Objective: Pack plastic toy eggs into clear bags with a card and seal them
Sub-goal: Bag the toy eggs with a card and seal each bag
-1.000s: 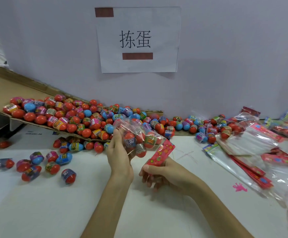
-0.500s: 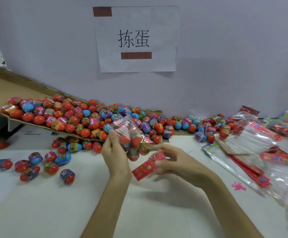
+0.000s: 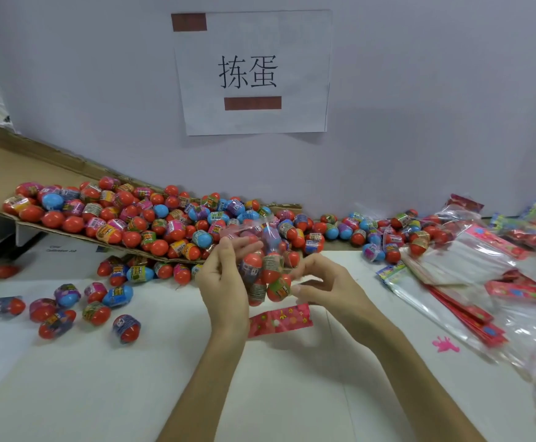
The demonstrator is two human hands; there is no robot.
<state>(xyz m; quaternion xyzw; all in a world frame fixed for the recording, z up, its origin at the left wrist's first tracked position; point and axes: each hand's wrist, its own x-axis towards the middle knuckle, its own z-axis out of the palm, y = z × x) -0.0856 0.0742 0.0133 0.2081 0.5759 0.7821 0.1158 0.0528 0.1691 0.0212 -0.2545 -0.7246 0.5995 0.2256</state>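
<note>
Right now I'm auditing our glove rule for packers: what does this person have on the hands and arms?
Nothing shows. The left hand and right hand are bare: no gloves, rings or tape. The left forearm and right forearm are bare too, with no sleeve, watch or bracelet down to the picture's bottom edge.

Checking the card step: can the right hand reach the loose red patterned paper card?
Probably yes: the red patterned paper card lies uncovered just below the right hand, with nothing between them.
</note>
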